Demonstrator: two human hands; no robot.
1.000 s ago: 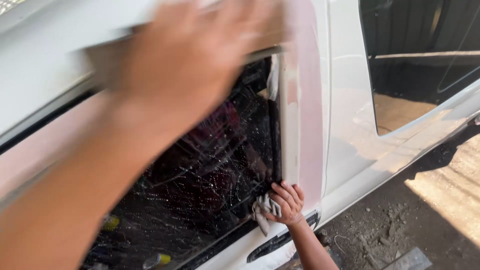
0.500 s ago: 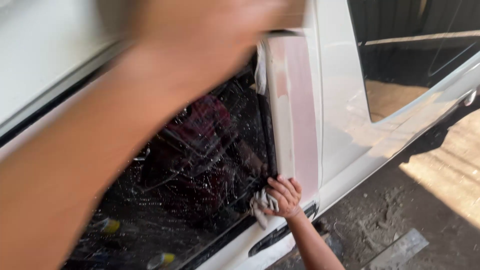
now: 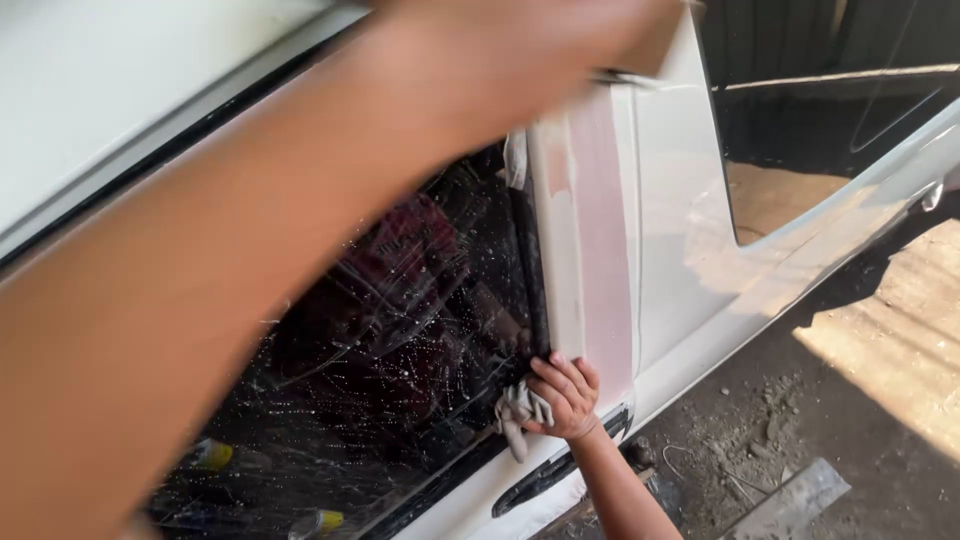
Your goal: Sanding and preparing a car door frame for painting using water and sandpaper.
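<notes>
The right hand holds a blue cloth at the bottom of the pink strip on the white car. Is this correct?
Not quite. The cloth in the right hand is whitish grey, not blue. The head view shows it held at the bottom of the pink strip on the white car.

The ground (image 3: 800,440) at the lower right of the frame is grey dirt with small stones. Bright sun falls on a patch (image 3: 890,340) at the right. A dark ribbed wall (image 3: 800,40) stands at the upper right. A flat metal strip (image 3: 790,495) lies on the dirt.
</notes>
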